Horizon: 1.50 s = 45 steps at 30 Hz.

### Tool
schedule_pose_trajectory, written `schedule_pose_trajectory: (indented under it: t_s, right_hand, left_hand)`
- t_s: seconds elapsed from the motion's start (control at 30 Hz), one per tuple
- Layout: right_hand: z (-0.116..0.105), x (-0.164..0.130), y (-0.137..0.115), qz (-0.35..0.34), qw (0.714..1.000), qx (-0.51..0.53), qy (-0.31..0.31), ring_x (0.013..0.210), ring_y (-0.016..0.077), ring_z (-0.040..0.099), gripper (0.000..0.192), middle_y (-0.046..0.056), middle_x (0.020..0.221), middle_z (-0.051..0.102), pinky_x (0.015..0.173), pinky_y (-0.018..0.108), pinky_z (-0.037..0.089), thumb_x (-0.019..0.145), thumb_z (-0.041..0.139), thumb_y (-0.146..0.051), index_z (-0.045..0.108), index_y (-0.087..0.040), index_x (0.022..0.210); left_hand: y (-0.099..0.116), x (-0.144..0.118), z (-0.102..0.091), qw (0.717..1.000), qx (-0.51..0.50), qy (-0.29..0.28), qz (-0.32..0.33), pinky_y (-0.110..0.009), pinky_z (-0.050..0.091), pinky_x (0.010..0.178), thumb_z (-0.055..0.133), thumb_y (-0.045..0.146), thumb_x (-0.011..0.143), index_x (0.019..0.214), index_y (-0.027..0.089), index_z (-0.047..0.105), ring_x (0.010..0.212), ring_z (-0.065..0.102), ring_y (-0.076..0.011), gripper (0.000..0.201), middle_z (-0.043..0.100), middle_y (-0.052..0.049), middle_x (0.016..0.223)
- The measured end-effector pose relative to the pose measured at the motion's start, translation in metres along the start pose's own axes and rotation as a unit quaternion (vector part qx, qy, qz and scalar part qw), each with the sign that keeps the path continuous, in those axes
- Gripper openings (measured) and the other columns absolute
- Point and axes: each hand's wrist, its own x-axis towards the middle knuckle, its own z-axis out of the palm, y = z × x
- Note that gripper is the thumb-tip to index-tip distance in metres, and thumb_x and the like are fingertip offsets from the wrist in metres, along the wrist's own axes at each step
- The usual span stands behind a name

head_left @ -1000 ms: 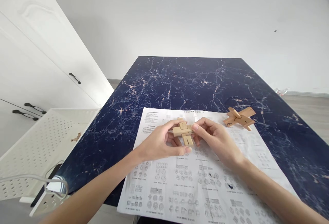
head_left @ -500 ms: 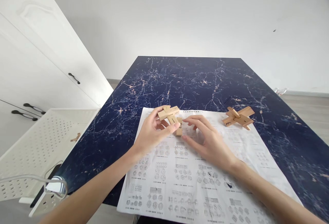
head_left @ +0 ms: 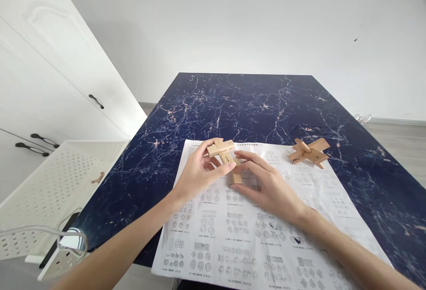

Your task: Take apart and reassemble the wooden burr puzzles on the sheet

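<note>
My left hand [head_left: 196, 172] is closed around two pale wooden puzzle pieces [head_left: 221, 148] that cross each other. Its thumb presses on the lower one, and small dark marks show on the wood. A third notched wooden block [head_left: 236, 179] sits just right of that thumb, low over the printed sheet [head_left: 213, 232]. My right hand [head_left: 271, 188] has its thumb and fingers around this block, partly covering it. I cannot tell whether the block touches the left-hand pieces. To the right, an assembled wooden cross puzzle [head_left: 309, 152] rests at the sheet's upper right edge.
The sheet with rows of puzzle drawings lies on a dark blue marbled table [head_left: 239, 108]. At left, below table height, a white perforated shelf [head_left: 60, 192] carries a small wooden piece [head_left: 97, 177] and a cable [head_left: 40, 229]. A white cabinet [head_left: 56, 68] stands behind it.
My right hand has moved slightly left and its fingers have closed onto the wooden block. The block has shifted a little nearer to me. The left-hand pieces have moved slightly right and turned.
</note>
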Motion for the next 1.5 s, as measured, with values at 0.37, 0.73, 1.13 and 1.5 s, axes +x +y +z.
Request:
schedule_pose_trajectory:
  t_s: [0.37, 0.73, 1.13, 1.5]
  right_hand:
    - [-0.003, 0.004, 0.001, 0.103, 0.951, 0.292, 0.010, 0.142, 0.0323, 0.061, 0.065, 0.011, 0.150, 0.065, 0.125, 0.057, 0.048, 0.085, 0.090, -0.039, 0.059, -0.029, 0.141]
    - [-0.014, 0.009, -0.004, 0.148, 0.933, 0.328, 0.020, 0.104, 0.0253, 0.074, 0.060, 0.006, 0.115, 0.072, 0.092, 0.044, 0.065, 0.082, 0.092, -0.049, 0.061, -0.029, 0.130]
    - [-0.011, 0.007, 0.005, 0.173, 0.907, 0.382, 0.021, 0.104, 0.0245, 0.078, 0.042, 0.009, 0.114, 0.081, 0.102, 0.044, 0.063, 0.104, 0.066, -0.058, 0.071, -0.024, 0.127]
    - [-0.007, 0.005, 0.002, 0.202, 0.861, 0.464, -0.042, 0.120, 0.0282, 0.076, 0.038, 0.012, 0.127, 0.080, 0.111, 0.046, 0.059, 0.101, 0.075, -0.056, 0.078, -0.022, 0.116]
  left_hand:
    - [0.001, -0.001, 0.000, 1.000, 0.006, 0.011, 0.006, -0.031, 0.064, 0.079, 0.087, 0.043, 0.088, 0.142, 0.026, 0.059, 0.094, 0.074, -0.0202, 0.063, 0.073, -0.010, 0.134]
    - [0.002, -0.001, 0.000, 1.000, 0.008, -0.011, 0.006, -0.033, 0.061, 0.080, 0.089, 0.042, 0.087, 0.142, 0.027, 0.058, 0.095, 0.073, -0.0215, 0.065, 0.073, -0.010, 0.133]
    - [0.002, -0.002, 0.001, 1.000, 0.021, -0.009, 0.011, -0.032, 0.061, 0.079, 0.089, 0.041, 0.086, 0.142, 0.027, 0.057, 0.100, 0.074, -0.0228, 0.065, 0.073, -0.010, 0.135]
    - [-0.007, -0.002, 0.002, 0.980, 0.136, 0.001, 0.145, -0.030, 0.063, 0.077, 0.090, 0.035, 0.084, 0.141, 0.027, 0.060, 0.101, 0.072, -0.0218, 0.065, 0.071, -0.008, 0.132]
